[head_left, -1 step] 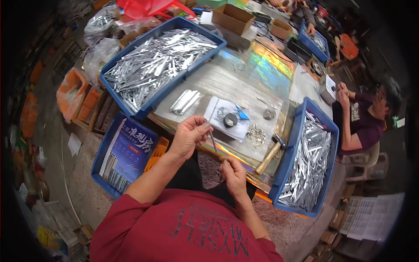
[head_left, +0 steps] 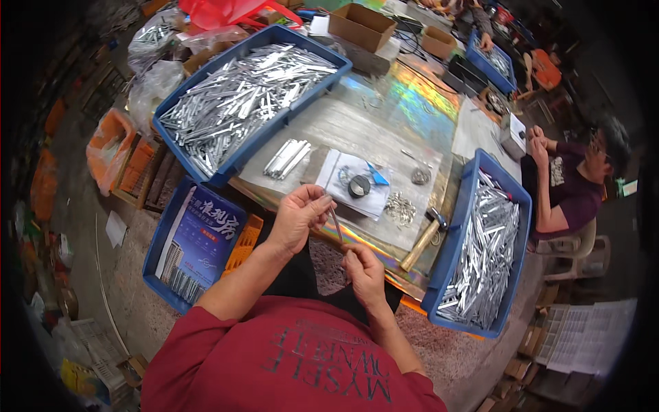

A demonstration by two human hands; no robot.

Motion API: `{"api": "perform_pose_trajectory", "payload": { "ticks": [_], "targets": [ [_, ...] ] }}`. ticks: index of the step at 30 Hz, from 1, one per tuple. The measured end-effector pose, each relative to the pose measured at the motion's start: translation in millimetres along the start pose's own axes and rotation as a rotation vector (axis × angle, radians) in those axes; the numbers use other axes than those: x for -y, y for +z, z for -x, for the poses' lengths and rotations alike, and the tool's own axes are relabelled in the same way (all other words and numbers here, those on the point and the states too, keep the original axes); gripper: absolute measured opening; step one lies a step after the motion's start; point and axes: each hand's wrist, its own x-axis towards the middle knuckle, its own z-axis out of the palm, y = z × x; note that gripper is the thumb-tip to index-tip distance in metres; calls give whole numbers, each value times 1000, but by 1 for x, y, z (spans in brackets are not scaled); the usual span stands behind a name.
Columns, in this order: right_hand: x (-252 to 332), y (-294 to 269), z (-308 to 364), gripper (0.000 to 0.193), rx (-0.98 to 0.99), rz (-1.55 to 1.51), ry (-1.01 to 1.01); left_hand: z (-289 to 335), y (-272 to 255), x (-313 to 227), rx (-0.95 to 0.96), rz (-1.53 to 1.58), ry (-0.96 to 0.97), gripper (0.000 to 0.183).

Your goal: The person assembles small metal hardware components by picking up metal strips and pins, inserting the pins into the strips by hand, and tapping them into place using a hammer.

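Observation:
A thin grey metal strip (head_left: pixel 337 226) spans the gap between my two hands above the table's near edge. My left hand (head_left: pixel 300 216) pinches its upper end between thumb and fingers. Its lower end is in the closed fingers of my right hand (head_left: pixel 363 272). Just beyond my left hand lies a stack of white paper (head_left: pixel 375 206) with a black ring-shaped roll (head_left: pixel 359 186) and a blue scrap (head_left: pixel 377 174) on it. A small row of silver strips (head_left: pixel 287 159) lies to the left of the paper, and a pile of small metal pieces (head_left: pixel 400 209) to its right.
Blue bins of silver strips stand at the far left (head_left: pixel 218 176) and right (head_left: pixel 519 240). A wooden-handled hammer (head_left: pixel 420 248) lies near the right bin. Another blue bin (head_left: pixel 156 276) holds a printed sheet at lower left. A seated person (head_left: pixel 566 175) works at the right.

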Motion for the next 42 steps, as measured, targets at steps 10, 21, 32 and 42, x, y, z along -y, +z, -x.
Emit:
{"api": "perform_pose_trajectory", "payload": {
  "ticks": [10,21,32,42],
  "targets": [
    [-7,-13,8,17,-44,-161,117,24,23,32,187,-119,-125,16],
    [0,-79,-35,8,-449,845,-341,21,14,38,201,-295,-106,15],
    [-16,-86,-65,7,-363,1456,-226,23,7,39,217,-329,-122,15],
    [-11,-89,-59,9,-395,994,-224,25,3,44,224,-346,-108,17]
  ]
}}
